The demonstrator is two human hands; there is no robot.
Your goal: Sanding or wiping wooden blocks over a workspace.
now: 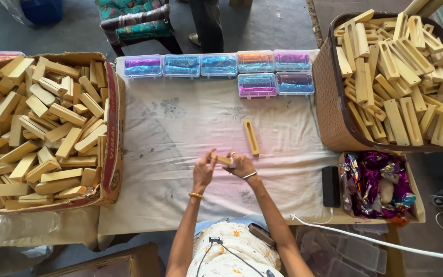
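I see both hands, left hand (203, 173) and right hand (240, 166), pinching one small pale wooden block (222, 159); one slotted wooden piece (251, 137) lies finished (my guess), full cardboard box of wooden blocks (109, 169) remaining.

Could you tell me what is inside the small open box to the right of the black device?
The small box holds crumpled shiny purple and silver foil wrappers, with a pale rounded object among them. Whatever lies beneath the foil is covered.
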